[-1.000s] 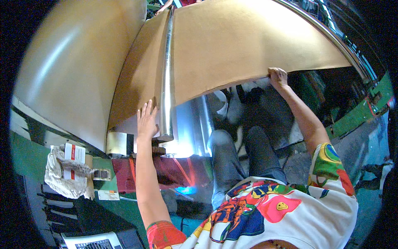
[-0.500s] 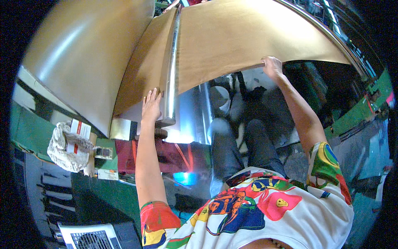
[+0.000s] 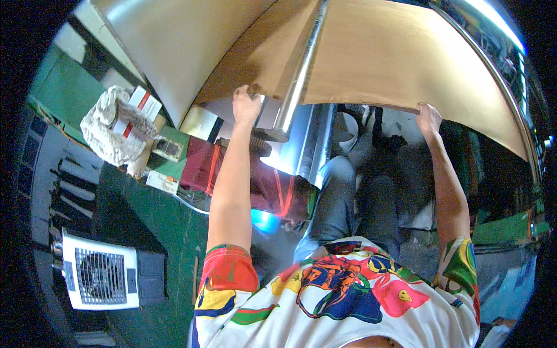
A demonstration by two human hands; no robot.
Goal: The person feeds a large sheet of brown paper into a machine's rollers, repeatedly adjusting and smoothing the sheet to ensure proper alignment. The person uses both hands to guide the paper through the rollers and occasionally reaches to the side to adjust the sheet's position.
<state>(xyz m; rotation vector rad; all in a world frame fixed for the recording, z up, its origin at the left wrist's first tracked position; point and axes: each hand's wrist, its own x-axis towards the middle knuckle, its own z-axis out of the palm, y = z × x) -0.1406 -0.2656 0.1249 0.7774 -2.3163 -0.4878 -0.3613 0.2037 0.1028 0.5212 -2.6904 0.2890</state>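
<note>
A wide gold-brown sheet [image 3: 371, 58] stretches across the far part of the head view. My right hand [image 3: 428, 119] is closed on its near edge, right of centre. Farther left, my left hand [image 3: 246, 106] has its fingers curled over the same edge, though the fingertips are partly hidden. Between my hands, nearer the left one, a shiny metal roller [image 3: 300, 72] lies across the sheet, its near end just right of my left wrist. Both arms reach straight out.
A large curved gold-silver sheet [image 3: 174, 46] rises at the far left. White rags [image 3: 113, 130] and a red-and-white box [image 3: 145, 103] lie on a green machine ledge. A dark red cloth [image 3: 261, 182] hangs below the roller. A white fan unit [image 3: 101, 271] stands at lower left.
My left hand has gone from lying flat with fingers out to curling over the sheet's edge. My right hand keeps its grip. The whole view has shifted, with surroundings now farther right.
</note>
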